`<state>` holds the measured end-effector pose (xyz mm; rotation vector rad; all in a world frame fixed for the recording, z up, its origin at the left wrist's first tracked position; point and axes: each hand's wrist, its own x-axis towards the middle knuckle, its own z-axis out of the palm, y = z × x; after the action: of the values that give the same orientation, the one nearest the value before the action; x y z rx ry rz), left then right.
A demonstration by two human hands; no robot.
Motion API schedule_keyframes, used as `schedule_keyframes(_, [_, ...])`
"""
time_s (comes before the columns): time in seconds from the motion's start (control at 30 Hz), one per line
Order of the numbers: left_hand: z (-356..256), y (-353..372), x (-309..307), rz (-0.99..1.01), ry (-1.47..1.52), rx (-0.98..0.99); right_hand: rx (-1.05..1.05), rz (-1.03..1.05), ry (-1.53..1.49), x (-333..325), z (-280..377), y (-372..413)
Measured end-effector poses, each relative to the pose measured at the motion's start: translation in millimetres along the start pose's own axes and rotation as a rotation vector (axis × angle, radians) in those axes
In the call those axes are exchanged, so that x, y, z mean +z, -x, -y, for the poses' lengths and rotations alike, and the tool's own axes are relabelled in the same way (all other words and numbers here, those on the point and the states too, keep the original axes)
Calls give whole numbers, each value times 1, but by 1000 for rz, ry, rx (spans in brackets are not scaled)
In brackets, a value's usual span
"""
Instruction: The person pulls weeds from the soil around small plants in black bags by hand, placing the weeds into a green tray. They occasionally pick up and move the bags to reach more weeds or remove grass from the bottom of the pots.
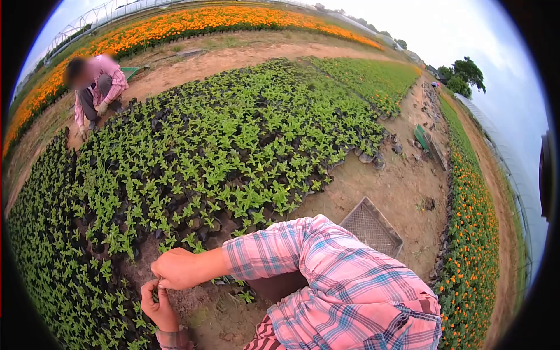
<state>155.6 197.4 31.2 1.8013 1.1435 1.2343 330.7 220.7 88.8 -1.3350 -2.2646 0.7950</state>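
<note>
Pink plaid sleeve (344, 274) nearest camera, fills bottom right, running in to the right hand (182, 269). Right hand closed, fingers curled in, meeting the left hand (158, 306) just below it. Left hand part-curled, thumb and fingertips drawn in toward the right hand; something small and dark maybe between the fingers, too small to tell, so grip can't be confirmed for either.

Open room: bare soil patch (224, 318) under and right of the hands. Edges: seedlings (233, 134) in black bags close it off above and at frame left, leaves near both hands. Few seedlings tucked just under the right forearm. Sleeve bounds the patch on the right.

Past the sleeve: mesh crate (372, 228) on the wide dirt path (385, 186), ground around its upper side open. Path edged by seedlings one side, orange-flower row (473, 233) other side. Green tray (421, 136) farther up path.

Co-worker (99, 87) squats at far upper-left edge of seedlings, gloved hands low, well apart from wearer's hands.
</note>
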Motion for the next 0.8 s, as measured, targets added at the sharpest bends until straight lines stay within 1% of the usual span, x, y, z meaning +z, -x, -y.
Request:
schedule_keyframes(0.03, [3,0,0,0,0,1,-1,-63,-63,0,0,1])
schedule_keyframes(0.1, [10,0,-2,13,55,-97,-22,-71,-56,-2,-1,0])
schedule_keyframes(0.23, [13,0,-2,29,71,-80,-24,-73,-22,1,-5,-2])
schedule_keyframes(0.3, [11,-2,-3,102,110,-85,-3,-68,-1,3,-7,-4])
schedule_keyframes(0.33, [9,-3,-1,102,110,-85,17,-61,20,4,-7,-5])
schedule_keyframes(0.4, [-3,-7,3,28,-73,206,22,-67,30,2,-5,-4])
schedule_keyframes(0.43, [-6,-7,3,26,-72,206,28,-72,39,1,-4,-3])
schedule_keyframes(0.5, [-10,-7,2,28,-202,256,34,-45,61,0,-1,-4])
schedule_keyframes(0.6, [-3,-5,-1,27,-248,261,39,-6,78,1,-1,-4])
schedule_keyframes(0.63, [-2,-3,-2,27,-248,261,40,6,75,1,-1,-4])
schedule_keyframes(0.7, [-3,-2,-3,42,-242,197,38,2,63,2,-2,-5])
schedule_keyframes(0.8, [-6,-2,-3,40,-225,208,36,-2,48,2,-1,-3])
